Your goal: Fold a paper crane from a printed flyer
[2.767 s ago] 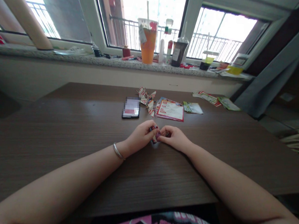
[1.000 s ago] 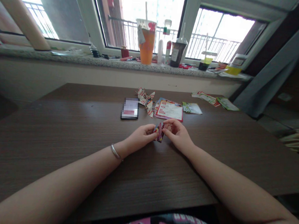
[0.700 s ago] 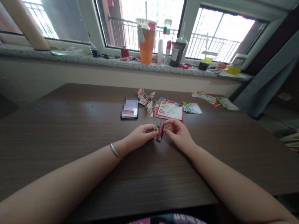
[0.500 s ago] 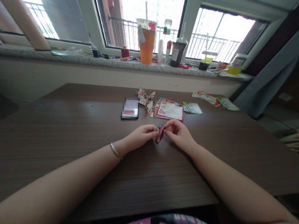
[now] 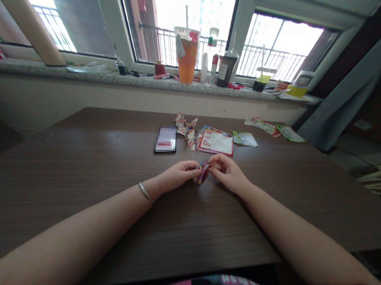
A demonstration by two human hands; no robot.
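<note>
A small folded piece of colourful printed paper [image 5: 201,176], mostly red and purple, is held just above the table between my two hands. My left hand [image 5: 181,174], below a silver bangle, pinches its left side with the thumb on top. On the other side, the fingers of my right hand [image 5: 226,172] are closed at its upper right edge. Beyond the hands lie folded striped paper pieces [image 5: 187,129] and a stack of printed sheets [image 5: 216,142] with a red border.
A phone [image 5: 165,140] with a blurred screen lies left of the striped paper. Green-edged cards [image 5: 245,139] and further paper strips [image 5: 265,126] lie to the right. An orange drink cup [image 5: 187,58] and a dark drink cup [image 5: 226,69] stand on the windowsill.
The folded paper has turned slightly between my fingers, and my right fingers have shifted a little along its edge. The view has tilted up slightly.
</note>
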